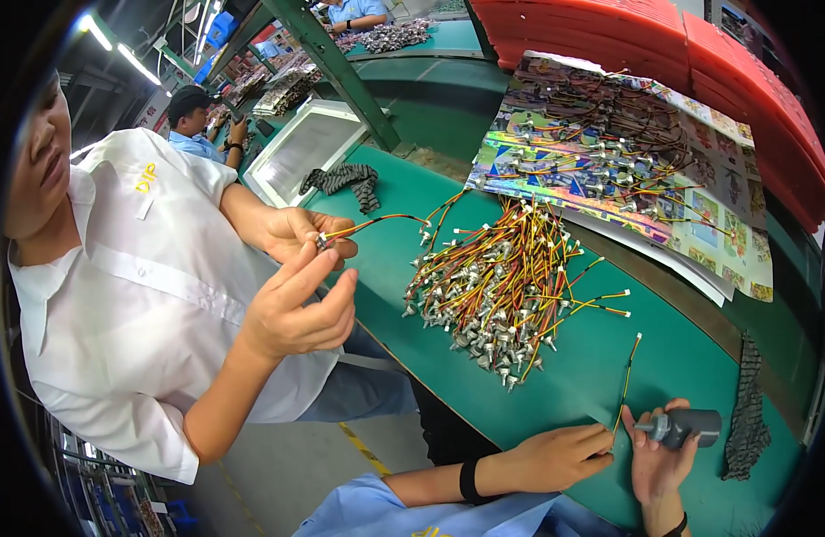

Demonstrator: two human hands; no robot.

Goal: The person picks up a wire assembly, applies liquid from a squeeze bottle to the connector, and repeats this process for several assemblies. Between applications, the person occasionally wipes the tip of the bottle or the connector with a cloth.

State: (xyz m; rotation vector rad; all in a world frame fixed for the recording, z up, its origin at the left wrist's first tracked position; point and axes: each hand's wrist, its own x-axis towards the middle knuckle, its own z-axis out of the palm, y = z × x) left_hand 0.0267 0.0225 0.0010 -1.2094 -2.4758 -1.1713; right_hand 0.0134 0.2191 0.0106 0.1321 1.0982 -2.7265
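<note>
My left hand (560,458), with a black band on its wrist, pinches the lower end of a thin wire lead (625,383). The lead stands up from my fingertips to a small white connector; whatever is at its lower end is hidden. My right hand (658,461) grips a dark squeeze bottle (690,428) lying tilted, its nozzle pointing left toward the lead. Beyond my hands a heap of wired metal parts (493,300), with red, yellow and black leads, covers the middle of the green table (600,358).
At the left a co-worker in white holds a wired part (323,240) in both hands. A patterned sheet (708,215) carries rows of similar parts. Red stacked trays (743,80) stand behind it. Striped cloths lie at the right (746,412) and far left (345,182).
</note>
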